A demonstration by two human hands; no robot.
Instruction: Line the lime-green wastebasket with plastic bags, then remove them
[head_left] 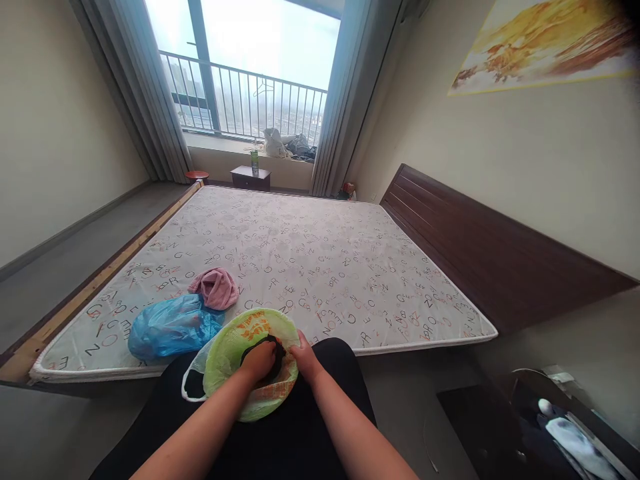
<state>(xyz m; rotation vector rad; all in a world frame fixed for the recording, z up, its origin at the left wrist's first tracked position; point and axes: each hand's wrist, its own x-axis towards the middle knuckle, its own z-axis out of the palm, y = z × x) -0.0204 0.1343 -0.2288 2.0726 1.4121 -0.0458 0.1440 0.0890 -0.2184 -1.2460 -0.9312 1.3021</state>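
The green bag (pixel 220 360) rests on my lap, beside the mattress (pixel 300 267). My right hand (pixel 304 355) pinches its rim; my left hand (pixel 261 360) reaches inside, fingers curled against a black thing (pixel 278 365), grip unclear. I judge the bag light, soft, slightly slippery, best held by the rim.

So it's one cam, head-worn, up above the near side of the mattress (pixel 310 253), tipped forward and down. Left hand (pixel 261 360) and right hand (pixel 304 357) sit pretty close, mattress's near side; the window (pixel 270 37)'s way past its far end.
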